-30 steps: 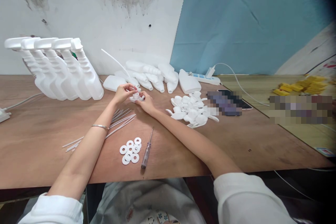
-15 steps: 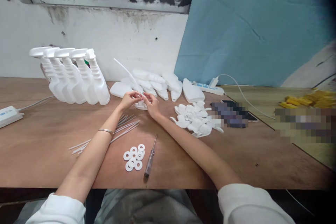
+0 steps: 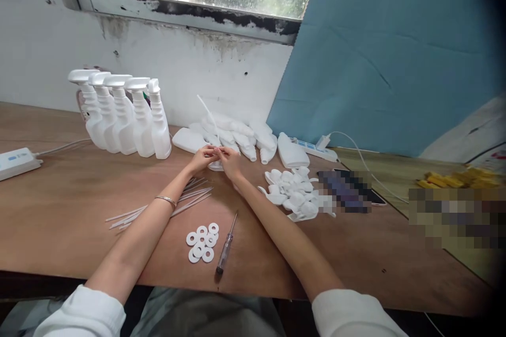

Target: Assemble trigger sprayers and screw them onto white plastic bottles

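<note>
Both my hands meet at mid-table around a white spray trigger head (image 3: 216, 166), most of it hidden by the fingers. A thin white dip tube (image 3: 208, 112) sticks up from between them, leaning to the left. My left hand (image 3: 202, 160) pinches from the left side, and my right hand (image 3: 230, 163) closes on it from the right. Under and beside my left forearm lies a bundle of loose dip tubes (image 3: 193, 201). Nearer the table's front edge are several white washers (image 3: 198, 250) in a small heap, with a clear-handled screwdriver (image 3: 225, 254) to their right.
Assembled spray bottles (image 3: 160, 134) stand in a row at back left. Empty white bottles (image 3: 259, 139) lie heaped behind my hands. White trigger heads (image 3: 294, 189) are piled to the right, beside phones (image 3: 348, 192). Power strips (image 3: 18, 162) sit left and back right.
My head view has shifted, so the scene sits lower and slightly tilted. The dip tube stands more upright between my fingers, and the hands stay together at the same spot.
</note>
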### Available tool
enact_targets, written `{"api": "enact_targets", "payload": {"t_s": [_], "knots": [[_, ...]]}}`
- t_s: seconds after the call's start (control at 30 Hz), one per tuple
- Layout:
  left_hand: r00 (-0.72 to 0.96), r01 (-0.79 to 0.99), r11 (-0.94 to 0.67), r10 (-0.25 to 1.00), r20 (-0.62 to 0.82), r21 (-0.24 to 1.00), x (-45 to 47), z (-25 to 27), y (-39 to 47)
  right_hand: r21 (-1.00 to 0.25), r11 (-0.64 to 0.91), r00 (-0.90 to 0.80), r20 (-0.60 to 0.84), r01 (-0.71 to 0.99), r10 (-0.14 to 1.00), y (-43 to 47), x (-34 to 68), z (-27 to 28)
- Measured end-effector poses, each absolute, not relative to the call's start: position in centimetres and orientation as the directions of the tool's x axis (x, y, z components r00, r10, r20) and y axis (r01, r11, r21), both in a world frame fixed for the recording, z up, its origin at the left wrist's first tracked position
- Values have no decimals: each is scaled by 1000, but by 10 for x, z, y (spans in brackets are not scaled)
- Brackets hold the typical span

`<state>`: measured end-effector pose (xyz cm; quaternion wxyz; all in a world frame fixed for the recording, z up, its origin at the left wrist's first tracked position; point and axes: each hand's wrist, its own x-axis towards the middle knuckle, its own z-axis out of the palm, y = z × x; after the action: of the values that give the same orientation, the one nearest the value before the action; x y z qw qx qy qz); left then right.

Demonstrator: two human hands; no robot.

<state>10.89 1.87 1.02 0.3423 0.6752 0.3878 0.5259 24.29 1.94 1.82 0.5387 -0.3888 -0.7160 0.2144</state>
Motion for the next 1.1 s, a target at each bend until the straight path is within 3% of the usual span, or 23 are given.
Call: {"api": "enact_targets", "payload": {"t_s": [0.3,1.1], "knots": [[332,108,-394,880,341,913,111,7,9,-731,571,-23,608,374,794,19,241,9],[246,504,-426,905,348,752,115,-2,18,-700,598,4,651,391,759,10,234,7]]}}
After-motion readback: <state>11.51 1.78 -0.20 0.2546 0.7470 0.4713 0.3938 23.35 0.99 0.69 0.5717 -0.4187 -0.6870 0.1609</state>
